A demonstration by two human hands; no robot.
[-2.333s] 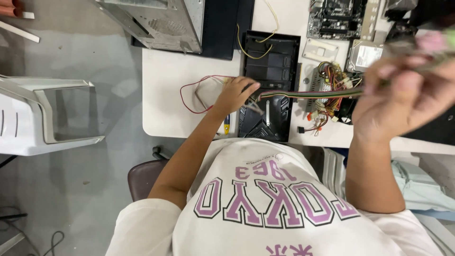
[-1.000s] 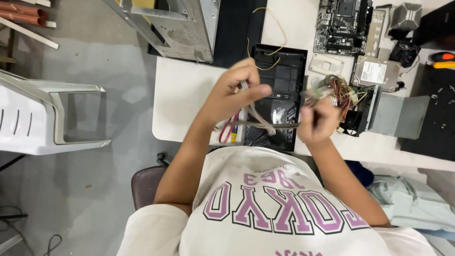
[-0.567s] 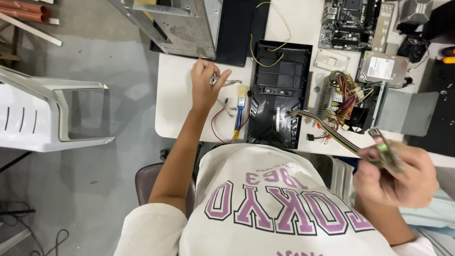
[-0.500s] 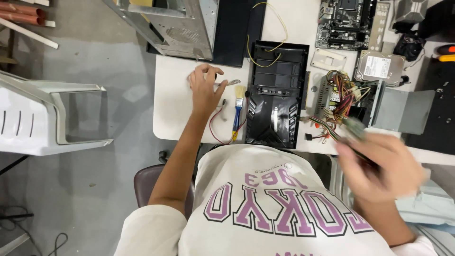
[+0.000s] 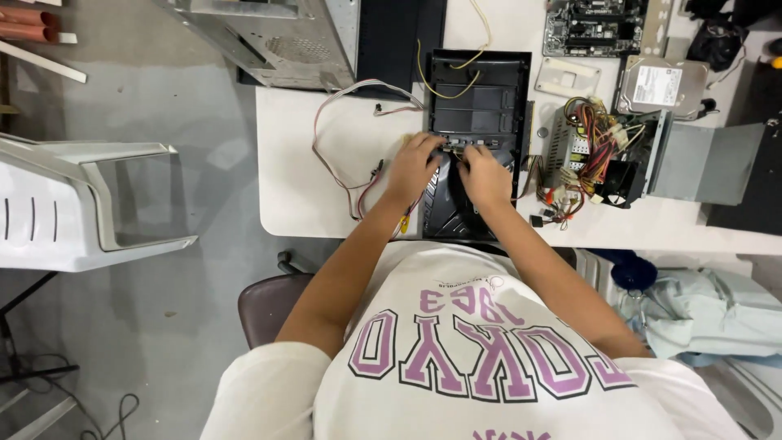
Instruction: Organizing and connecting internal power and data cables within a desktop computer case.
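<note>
While the person sits at the white table (image 5: 326, 195), both hands are down on the black front panel (image 5: 476, 106) of a computer case, which lies flat on the table directly ahead of the chest. The left hand (image 5: 414, 165) rests at the panel's left edge, about halfway along its length, fingers curled with the tips on a narrow strip of small parts that crosses the panel. The right hand (image 5: 485, 175) sits just beside it, on the panel's face, fingers likewise bent and their tips meeting the same strip. The two hands are close, nearly touching. Whether either hand pinches a part or merely presses on it cannot be told; the fingertips hide the contact.

The panel extends beyond the fingers toward the far side of the table, where a yellow wire (image 5: 456, 69) loops over its top edge. A bundle of thin red and white wires (image 5: 346, 138) curves across the bare table left of the left hand. Right of the panel, well clear of the right hand, lies a power supply (image 5: 607, 159) with a tangle of coloured cables. Further off are a hard drive (image 5: 656, 85), a circuit board (image 5: 595, 24) and a metal case chassis (image 5: 277, 37). A white plastic chair (image 5: 81, 204) stands on the floor to the left.
</note>
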